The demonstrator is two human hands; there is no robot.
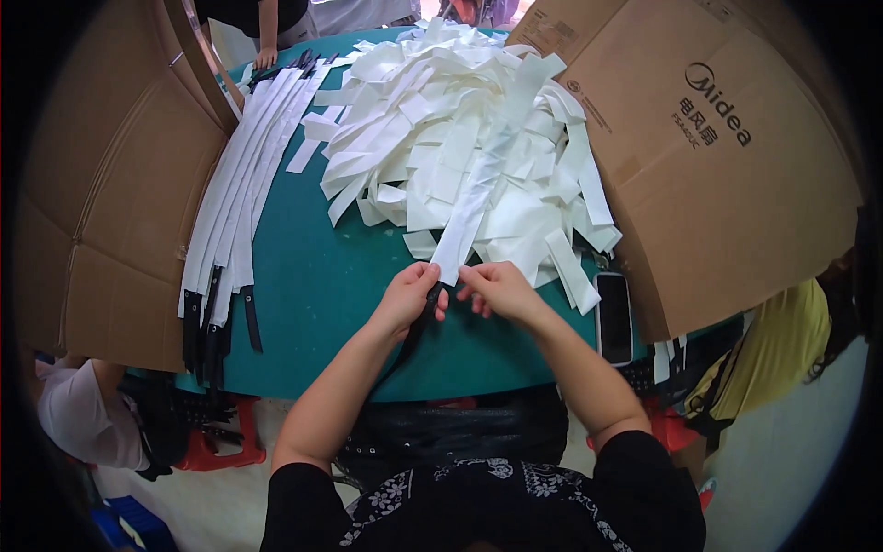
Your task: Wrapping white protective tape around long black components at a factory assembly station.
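Note:
A long white sleeve (475,204) runs from the top of a loose heap of white sleeves (414,138) down to my hands at the table's near side. My left hand (409,296) is closed, pinching the sleeve's near end together with a black strap (416,333) that hangs down toward my lap. At the right corner of that same end, the thumb and forefinger of my right hand (498,290) are pinched, the other fingers curled under. Whether the strap's tip lies inside the sleeve is hidden by my left hand.
To the left lies a row of white-sleeved straps (241,184) with black, eyeleted ends. Tall cardboard boxes flank the green table (313,368) on the left (120,184) and right (708,184). A phone (613,317) rests by the right box. Another person's hand (266,58) touches the far edge.

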